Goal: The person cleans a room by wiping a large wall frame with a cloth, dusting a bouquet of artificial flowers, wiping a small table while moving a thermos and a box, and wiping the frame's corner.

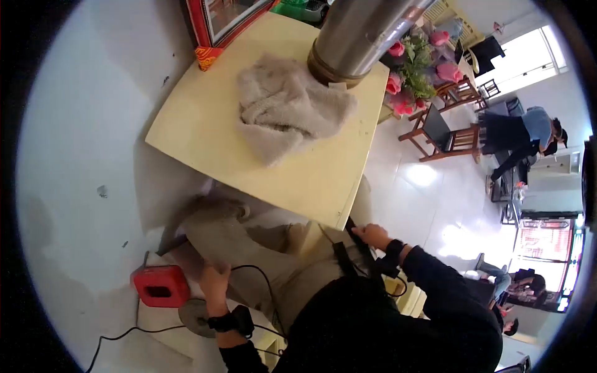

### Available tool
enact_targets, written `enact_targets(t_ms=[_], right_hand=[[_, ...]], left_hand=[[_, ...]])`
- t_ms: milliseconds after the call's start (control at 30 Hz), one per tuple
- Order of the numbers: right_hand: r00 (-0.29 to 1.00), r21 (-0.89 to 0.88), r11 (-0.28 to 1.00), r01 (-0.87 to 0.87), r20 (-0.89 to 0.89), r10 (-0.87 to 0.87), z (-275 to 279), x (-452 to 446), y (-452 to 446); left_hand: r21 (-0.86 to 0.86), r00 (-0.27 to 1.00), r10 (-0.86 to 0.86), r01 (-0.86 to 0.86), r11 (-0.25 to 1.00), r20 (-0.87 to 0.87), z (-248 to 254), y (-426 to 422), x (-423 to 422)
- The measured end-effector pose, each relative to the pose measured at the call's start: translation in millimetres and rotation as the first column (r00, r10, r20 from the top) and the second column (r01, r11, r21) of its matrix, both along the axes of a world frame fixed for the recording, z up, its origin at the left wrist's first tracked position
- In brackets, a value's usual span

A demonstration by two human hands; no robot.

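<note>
On the left, my left hand is at the edge of a brownish surface beside my leg, near a red plastic object and a round grey disc. Its fingertips are too unclear to show whether it holds anything. My right hand is closed around a black strap by the near corner of the pale yellow table. A crumpled beige cloth lies on that table, beside a large metal cylinder. Both wrists wear black bands.
A red-framed object stands at the table's far edge, with pink flowers to the right. Black cables run near my left wrist. Wooden chairs, a person in a dark skirt and other people are farther right.
</note>
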State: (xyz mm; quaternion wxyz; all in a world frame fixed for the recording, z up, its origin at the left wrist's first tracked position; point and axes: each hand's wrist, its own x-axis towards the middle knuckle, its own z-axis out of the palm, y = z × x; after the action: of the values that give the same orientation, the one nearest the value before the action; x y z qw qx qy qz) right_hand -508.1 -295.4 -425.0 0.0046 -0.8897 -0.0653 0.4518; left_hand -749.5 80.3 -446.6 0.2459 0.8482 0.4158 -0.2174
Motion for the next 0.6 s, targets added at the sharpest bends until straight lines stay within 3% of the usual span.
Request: enact_targets(t_ms=[33,133,167,233,333,367,467,533,600], right_hand=[[0.993,-0.051,0.994,-0.092,0.066,0.096,-26.9,-4.1,-15.3],[0.997,0.016,0.999,-0.047,0.054,0.046,-41.0,-4.0,-22.6],[0.997,0.009,0.998,-0.068,0.039,0.068,-45.4,-9.1,-30.5],[0.993,0.014,0.993,-0.114,0.037,0.114,-54.4,-5.1,-36.9],[0.961,0.218,0.943,-0.253,-0.057,0.271,-53.4,11.7,-49.6],[0.967,0.186,0.962,-0.202,-0.118,0.226,-46.4,15.4,-50.5],[0.929,0.209,0.952,-0.223,-0.250,0.273,-8.1,10.4,-48.9],[0.877,0.363,0.899,-0.245,-0.312,0.365,6.4,-19.0,-63.6],[0.895,0.280,0.948,-0.154,-0.367,0.254,26.5,-32.1,-54.7]], left_hand=[[0.093,0.986,-0.160,0.164,0.982,-0.054,1.0,-13.5,-1.0],[0.134,0.964,-0.154,0.186,0.973,-0.219,-1.5,-33.9,11.4],[0.140,0.974,-0.185,0.202,0.969,-0.128,-2.3,-35.9,9.7],[0.108,0.967,-0.229,0.241,0.964,-0.115,-0.2,-34.7,13.1],[0.136,0.974,-0.223,0.227,0.964,-0.044,0.1,-36.8,15.1],[0.155,0.979,-0.205,0.205,0.966,-0.017,1.6,-38.2,15.6],[-0.111,0.937,-0.279,0.261,0.959,-0.210,28.0,-33.0,31.1],[-0.012,0.964,-0.252,0.252,0.968,-0.082,23.8,-36.8,21.2],[0.057,0.967,-0.249,0.246,0.968,0.047,16.1,-44.6,15.0]])
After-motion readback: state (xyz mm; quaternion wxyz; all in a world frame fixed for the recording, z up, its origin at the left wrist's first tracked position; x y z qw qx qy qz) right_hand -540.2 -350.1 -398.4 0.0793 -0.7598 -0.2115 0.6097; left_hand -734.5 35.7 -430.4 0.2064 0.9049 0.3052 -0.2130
